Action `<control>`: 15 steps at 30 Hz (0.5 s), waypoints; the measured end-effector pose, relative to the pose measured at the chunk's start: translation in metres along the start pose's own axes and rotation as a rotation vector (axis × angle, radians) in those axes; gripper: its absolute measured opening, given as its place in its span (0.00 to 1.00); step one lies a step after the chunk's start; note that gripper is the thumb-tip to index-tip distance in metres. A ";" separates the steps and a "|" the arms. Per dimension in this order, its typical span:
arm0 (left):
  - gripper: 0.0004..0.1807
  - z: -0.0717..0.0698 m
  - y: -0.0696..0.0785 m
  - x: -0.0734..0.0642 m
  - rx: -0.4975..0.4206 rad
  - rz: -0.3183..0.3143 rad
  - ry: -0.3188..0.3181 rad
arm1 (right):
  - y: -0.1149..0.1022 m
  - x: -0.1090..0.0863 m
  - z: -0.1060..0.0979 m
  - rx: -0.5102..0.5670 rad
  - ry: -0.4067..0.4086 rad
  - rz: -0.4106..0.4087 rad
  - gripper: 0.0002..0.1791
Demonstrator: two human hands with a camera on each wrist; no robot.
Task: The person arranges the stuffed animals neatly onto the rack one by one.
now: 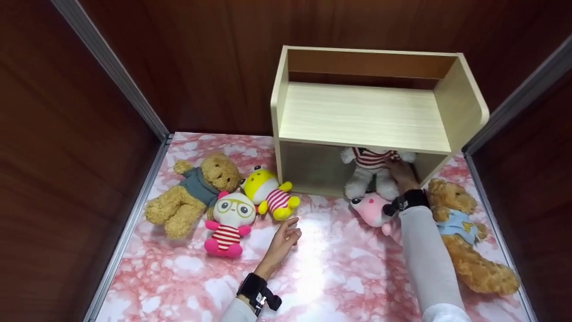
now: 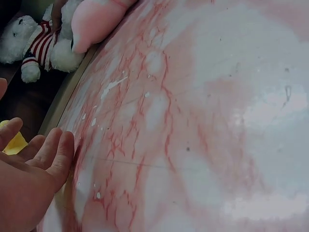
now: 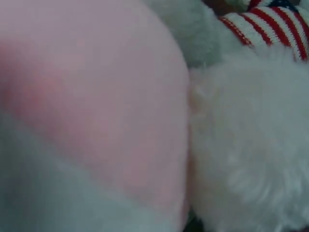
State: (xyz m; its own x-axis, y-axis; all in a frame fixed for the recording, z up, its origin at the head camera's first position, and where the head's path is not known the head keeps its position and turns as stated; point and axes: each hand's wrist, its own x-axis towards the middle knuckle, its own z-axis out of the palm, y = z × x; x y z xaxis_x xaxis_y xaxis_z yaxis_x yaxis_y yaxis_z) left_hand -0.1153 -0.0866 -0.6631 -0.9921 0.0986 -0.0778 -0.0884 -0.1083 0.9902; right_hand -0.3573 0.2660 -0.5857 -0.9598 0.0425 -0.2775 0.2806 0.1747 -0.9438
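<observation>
My right hand grips the side of a white teddy bear in a red-and-white striped sweater. The bear is upright in the lower compartment of a pale wooden shelf, its head hidden under the middle board. Against its feet lies a pink plush toy, partly covered by my right wrist. In the right wrist view the pink toy and white fur fill the picture, hiding the fingers. My left hand holds nothing, fingers loosely bent, near a yellow plush toy with striped clothing.
Left of the shelf lie a brown teddy bear in a grey-blue shirt and a pink-and-white panda plush. Another brown bear in light blue lies at the right, beside my sleeve. Dark wooden panels enclose the pink marbled floor.
</observation>
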 end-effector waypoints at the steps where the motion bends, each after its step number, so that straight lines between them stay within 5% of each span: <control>1: 0.28 0.000 0.000 0.000 -0.007 0.000 -0.003 | 0.001 -0.001 -0.002 -0.006 0.000 -0.005 0.28; 5: 0.28 0.000 0.000 0.001 -0.006 0.006 -0.016 | 0.004 -0.007 -0.007 -0.139 0.010 -0.034 0.37; 15: 0.27 -0.009 -0.001 -0.005 -0.032 -0.006 0.019 | 0.009 -0.006 0.007 -0.542 0.042 -0.158 0.28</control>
State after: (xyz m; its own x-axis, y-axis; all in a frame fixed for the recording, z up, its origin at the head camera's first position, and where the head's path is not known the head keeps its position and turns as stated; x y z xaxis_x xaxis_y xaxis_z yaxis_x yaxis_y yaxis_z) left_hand -0.1107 -0.0959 -0.6650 -0.9930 0.0808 -0.0858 -0.0965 -0.1392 0.9856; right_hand -0.3494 0.2603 -0.5936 -0.9924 0.0116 -0.1224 0.0993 0.6620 -0.7429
